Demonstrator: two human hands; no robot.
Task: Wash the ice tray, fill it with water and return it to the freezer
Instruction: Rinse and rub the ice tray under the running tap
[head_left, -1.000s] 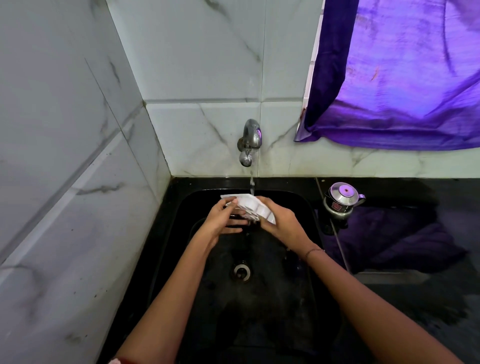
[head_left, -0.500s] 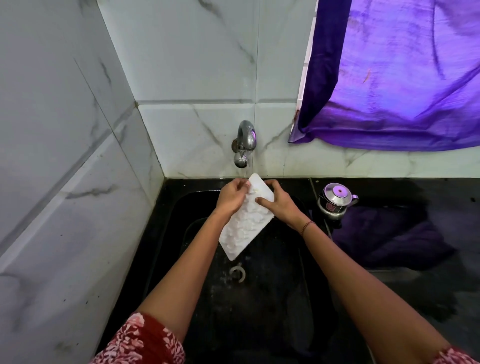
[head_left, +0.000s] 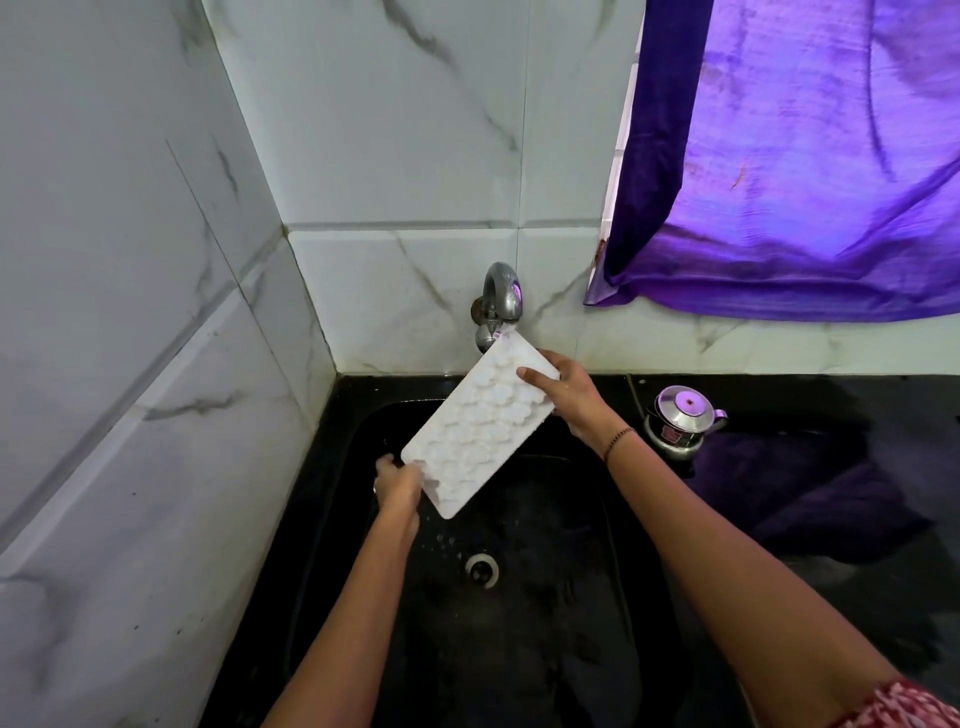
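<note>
Now, left hand (head_left: 399, 486) gripping ice tray (head_left: 480, 428) low corner, right hand (head_left: 563, 387) pinching top.

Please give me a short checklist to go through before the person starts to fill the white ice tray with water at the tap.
1. Both hands hold the ice tray: ok, left hand at the lower end, right hand at the upper end.
2. Tray under the tap: ok, upper end sits at the spout.
3. Tray level: not ok, it is tilted steeply.
4. Cups face up: not ok, the bumpy underside faces the camera.
5. Water running: cannot tell.
6. Tray over the sink: ok.
</note>
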